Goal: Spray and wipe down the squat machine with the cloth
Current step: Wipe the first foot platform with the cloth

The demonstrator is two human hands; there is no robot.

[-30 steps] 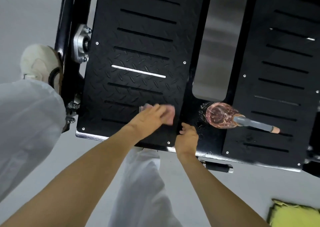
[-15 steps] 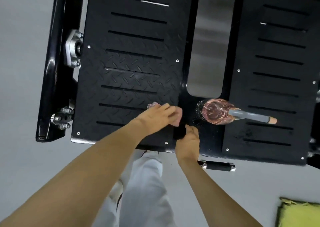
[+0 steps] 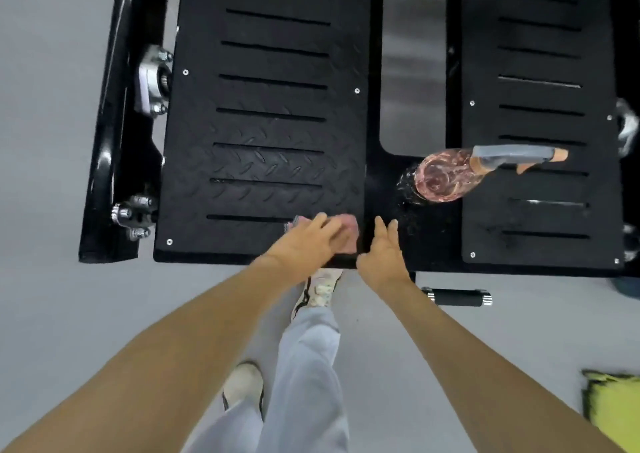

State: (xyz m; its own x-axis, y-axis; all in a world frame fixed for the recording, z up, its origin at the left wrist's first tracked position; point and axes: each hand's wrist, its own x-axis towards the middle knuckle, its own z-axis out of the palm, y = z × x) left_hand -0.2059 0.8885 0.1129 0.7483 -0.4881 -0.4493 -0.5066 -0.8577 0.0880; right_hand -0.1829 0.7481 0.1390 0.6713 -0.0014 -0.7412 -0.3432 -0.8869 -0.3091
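The squat machine's black tread-plate footplate (image 3: 266, 113) fills the upper view, with a second slotted plate (image 3: 540, 113) on the right. My left hand (image 3: 308, 241) lies flat with straight fingers on a pink cloth (image 3: 348, 232), pressing it onto the near right corner of the left plate. My right hand (image 3: 382, 250) rests with straight fingers on the black frame strip just right of the cloth, holding nothing. A clear pink spray bottle (image 3: 446, 175) with a grey and orange trigger stands on the frame between the plates, beyond my right hand. Wet drops dot the frame around it.
Bolted bearing brackets (image 3: 152, 78) stick out on the machine's left side. A short black handle peg (image 3: 455, 296) juts out under the front edge. My legs and shoes (image 3: 318, 290) stand on the grey floor. A yellow cloth (image 3: 613, 411) lies at the lower right.
My left hand and the cloth have slid from the plate's middle front toward its right corner. My right hand's fingers have straightened on the frame. The view has shifted back from the machine.
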